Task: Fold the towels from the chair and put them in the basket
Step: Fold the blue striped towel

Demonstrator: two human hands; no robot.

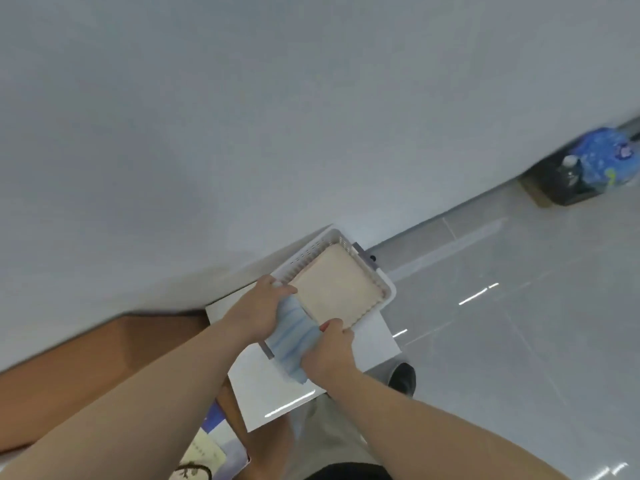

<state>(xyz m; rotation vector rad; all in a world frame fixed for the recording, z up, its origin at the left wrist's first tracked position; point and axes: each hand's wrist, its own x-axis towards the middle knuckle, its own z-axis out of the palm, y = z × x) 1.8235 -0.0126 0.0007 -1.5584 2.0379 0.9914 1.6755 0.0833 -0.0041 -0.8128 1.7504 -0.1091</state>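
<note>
Both hands grip a folded blue towel at the near rim of the white basket (382, 275): left hand (259, 308) on its far end, right hand (330, 351) on its near end. The blue towel (292, 336) may snag on that rim and unfold over the beige towel (337, 289) inside.

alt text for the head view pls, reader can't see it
The left hand and right hand grip a folded blue towel at the near edge of a white basket that already holds a folded beige towel. The basket sits on a white table by a grey wall.
</note>
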